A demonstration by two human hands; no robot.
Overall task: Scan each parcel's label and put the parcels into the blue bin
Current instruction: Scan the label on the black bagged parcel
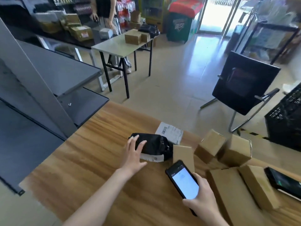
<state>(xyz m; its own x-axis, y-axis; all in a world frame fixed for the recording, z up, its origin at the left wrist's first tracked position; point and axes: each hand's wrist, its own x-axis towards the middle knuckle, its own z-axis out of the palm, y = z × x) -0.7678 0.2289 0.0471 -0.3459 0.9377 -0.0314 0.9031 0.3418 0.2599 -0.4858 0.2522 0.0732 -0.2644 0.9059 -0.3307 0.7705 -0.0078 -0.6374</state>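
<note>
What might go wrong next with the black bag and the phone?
The label on the black parcel curls low along its near side, so the phone in the right hand might not read it until the left hand turns the parcel. The grey parcel lies close behind it at the far edge of the wooden table; a shove might push it off.

Head-worn view, down over table [91, 154]

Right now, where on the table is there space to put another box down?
The big bare patch is the left side of the wooden table, between the black parcel and the grey shelves. More bare wood lies between the left hand and the right hand holding the phone. The right side is crowded with cardboard boxes.
</note>
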